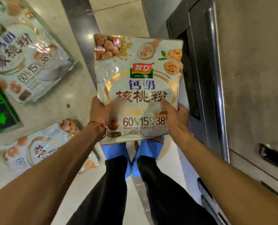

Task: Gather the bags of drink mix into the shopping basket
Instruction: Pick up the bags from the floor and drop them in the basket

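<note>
Both hands hold one bag of drink mix (pixel 138 82) by its lower edge, printed face up toward the camera. The left hand (pixel 99 111) clamps the bag's lower left corner, its grip pressed together on the foil with the thumb on the front and the fingers hidden behind. The right hand (pixel 175 116) takes the lower right corner in the same way, thumb (pixel 166 103) laid across the print just below the large red characters. A red string bracelet (pixel 101 125) circles the left wrist.

Directly beneath the held bag are the person's blue slippers (pixel 117 151) and black trousers (pixel 112 184), standing on a pale floor (pixel 118 15).

Left of the left grip, a second bag (pixel 37 153) lies flat on the light desk (pixel 57 101), partly covered by the left forearm. Farther up and left of it, a third bag (pixel 26 54) lies on the same surface, well apart from the held one. A green arrow sign (pixel 0 111) sits at the far left edge, between those two bags.

Right of the right grip stands a dark metal cabinet (pixel 249 78) with a vertical bar handle (pixel 214 78).

The shopping basket cannot be made out.
</note>
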Demonstrator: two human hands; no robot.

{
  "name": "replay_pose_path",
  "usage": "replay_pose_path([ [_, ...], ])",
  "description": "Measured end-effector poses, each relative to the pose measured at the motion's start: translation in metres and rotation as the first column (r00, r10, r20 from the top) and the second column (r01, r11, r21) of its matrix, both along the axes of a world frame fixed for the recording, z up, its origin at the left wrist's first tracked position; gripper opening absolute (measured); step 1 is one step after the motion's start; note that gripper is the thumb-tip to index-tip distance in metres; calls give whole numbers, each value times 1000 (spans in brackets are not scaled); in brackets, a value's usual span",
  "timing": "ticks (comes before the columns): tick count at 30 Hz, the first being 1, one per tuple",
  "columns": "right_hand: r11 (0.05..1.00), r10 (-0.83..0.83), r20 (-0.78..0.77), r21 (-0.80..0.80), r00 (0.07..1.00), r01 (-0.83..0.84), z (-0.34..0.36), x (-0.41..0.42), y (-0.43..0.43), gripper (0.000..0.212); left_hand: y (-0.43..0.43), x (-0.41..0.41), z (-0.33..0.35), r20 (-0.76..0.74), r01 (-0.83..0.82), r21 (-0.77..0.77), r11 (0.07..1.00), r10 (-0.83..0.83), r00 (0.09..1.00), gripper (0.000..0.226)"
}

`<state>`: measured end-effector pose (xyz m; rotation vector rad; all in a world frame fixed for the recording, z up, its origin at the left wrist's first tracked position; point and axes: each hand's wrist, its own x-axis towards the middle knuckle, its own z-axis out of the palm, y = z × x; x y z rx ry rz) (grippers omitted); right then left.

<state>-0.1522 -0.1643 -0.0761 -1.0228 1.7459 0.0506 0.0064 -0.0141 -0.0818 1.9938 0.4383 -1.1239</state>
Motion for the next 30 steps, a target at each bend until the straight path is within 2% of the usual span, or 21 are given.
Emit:
replay_pose_path([
  [5,994,83,49,72,995,-86,104,18,18,59,40,10,116,-2,-107,22,994,107,994,47],
  [12,972,202,204,77,958,-221,280,39,43,29,85,15,281,-25,-219,-4,976,219,976,45],
  [15,962,236,226,87,945,-261,348,46,51,32,102,10,345,-18,-265,-39,963,265,964,47],
  [18,930,343,237,47,909,-364,405,48,58,34,118,0,400,-22,-320,-80,944,319,948,51],
  [25,887,444,299,-15,845,-461,493,45,77,30,156,-40,492,56,-463,-191,865,481,875,38],
  [30,799,564,373,-23,737,-600,522,43,90,30,173,-87,536,143,-592,-228,773,628,765,37],
])
